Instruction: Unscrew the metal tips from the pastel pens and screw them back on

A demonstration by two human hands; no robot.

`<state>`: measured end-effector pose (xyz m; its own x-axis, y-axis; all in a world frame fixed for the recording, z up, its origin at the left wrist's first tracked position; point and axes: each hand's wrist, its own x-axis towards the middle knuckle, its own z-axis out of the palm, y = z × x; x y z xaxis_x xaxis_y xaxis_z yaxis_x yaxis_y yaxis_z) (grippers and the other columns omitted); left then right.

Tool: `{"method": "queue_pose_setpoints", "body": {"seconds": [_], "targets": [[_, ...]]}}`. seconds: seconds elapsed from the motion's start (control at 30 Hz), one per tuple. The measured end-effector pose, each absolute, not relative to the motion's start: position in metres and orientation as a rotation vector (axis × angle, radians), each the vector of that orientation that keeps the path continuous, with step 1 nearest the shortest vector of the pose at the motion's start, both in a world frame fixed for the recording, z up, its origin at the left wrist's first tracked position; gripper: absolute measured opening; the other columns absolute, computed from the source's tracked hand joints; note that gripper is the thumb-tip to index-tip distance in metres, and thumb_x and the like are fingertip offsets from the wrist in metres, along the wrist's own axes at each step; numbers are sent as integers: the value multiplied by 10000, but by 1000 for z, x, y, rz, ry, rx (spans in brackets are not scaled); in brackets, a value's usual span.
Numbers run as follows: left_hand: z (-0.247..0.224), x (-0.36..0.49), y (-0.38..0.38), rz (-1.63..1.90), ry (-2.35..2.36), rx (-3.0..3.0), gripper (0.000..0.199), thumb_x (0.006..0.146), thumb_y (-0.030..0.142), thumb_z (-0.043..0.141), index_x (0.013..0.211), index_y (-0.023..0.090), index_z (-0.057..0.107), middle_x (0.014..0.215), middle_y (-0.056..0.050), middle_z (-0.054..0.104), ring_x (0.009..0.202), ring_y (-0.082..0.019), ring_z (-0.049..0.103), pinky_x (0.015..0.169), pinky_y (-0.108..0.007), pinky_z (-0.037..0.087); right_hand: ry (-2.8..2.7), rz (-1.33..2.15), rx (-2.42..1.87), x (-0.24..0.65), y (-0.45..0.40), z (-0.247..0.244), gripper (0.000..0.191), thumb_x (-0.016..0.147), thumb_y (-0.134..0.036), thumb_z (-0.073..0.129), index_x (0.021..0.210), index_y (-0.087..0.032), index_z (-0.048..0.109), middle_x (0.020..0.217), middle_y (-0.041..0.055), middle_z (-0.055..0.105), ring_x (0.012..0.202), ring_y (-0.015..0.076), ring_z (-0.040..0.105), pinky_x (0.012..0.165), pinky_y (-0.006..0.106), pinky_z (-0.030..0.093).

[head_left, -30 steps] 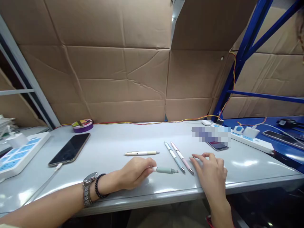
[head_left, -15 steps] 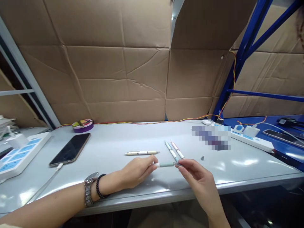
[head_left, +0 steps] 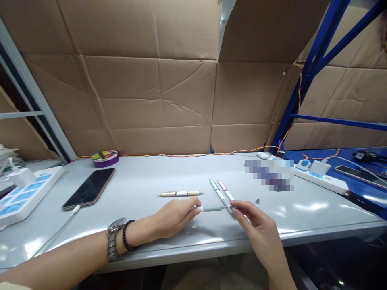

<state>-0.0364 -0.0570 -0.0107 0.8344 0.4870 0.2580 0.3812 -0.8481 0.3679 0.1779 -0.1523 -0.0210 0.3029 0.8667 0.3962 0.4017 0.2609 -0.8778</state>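
My left hand (head_left: 175,218), with a watch and a black bead bracelet at the wrist, grips a white and green pen (head_left: 212,208) held level, its tip to the right. Between thumb and index finger of my right hand (head_left: 256,225) is a small metal pen tip piece (head_left: 233,206), just beyond the pen's thin bare point. A blue and white pen (head_left: 218,191) and a pink and white pen (head_left: 225,189) lie behind, partly hidden by my right hand. Behind my left hand a beige and white pen (head_left: 180,194) lies crosswise.
A phone (head_left: 90,188) on a cable and a power strip (head_left: 30,193) are at the left. A purple tape roll (head_left: 105,159) sits at the back. At the right are a small grey piece (head_left: 257,201), a blurred patch and another power strip (head_left: 326,179).
My right hand has moved slightly right, away from the pen, with the small metal piece in its fingers. The pen's thin point now shows. My left hand has barely moved.
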Motion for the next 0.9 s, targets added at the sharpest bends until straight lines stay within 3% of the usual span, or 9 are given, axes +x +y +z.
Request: {"method": "queue_pose_setpoints", "body": {"seconds": [0.47,0.6,0.73,0.8,0.9], "targets": [[-10,-35,-58,454,658,2775,335,976,383,188,916,193,458,646,10,541,536,-147,513,520,-228,354,-1542,372,-1332,172,-148,-25,160,842,-341,532,841,-241,655,856,25,693,829,211,634,828,347,481],[-11,-35,-59,431,672,2797,347,977,385,182,906,193,462,636,10,541,532,-149,523,514,-227,353,-1619,287,-1367,171,-145,-27,192,873,-355,486,815,-226,615,791,30,657,733,186,601,683,286,479],[-11,-35,-60,412,645,2828,368,978,387,160,905,193,463,655,2,565,540,-157,534,512,-233,358,-1690,217,-1397,168,-142,-28,369,924,-362,364,633,-211,533,601,0,548,576,148,520,595,258,439],[-11,-35,-61,400,640,2831,358,979,380,163,920,193,462,681,-3,581,560,-162,547,529,-238,370,-1678,246,-1382,169,-143,-27,336,926,-362,363,712,-210,574,639,3,569,607,151,535,626,261,446],[-10,-34,-61,381,663,2809,333,980,366,173,936,197,457,705,-2,589,577,-159,555,546,-234,379,-1644,351,-1348,175,-147,-25,206,876,-363,486,990,-228,593,851,20,650,742,164,589,683,254,465]]}}
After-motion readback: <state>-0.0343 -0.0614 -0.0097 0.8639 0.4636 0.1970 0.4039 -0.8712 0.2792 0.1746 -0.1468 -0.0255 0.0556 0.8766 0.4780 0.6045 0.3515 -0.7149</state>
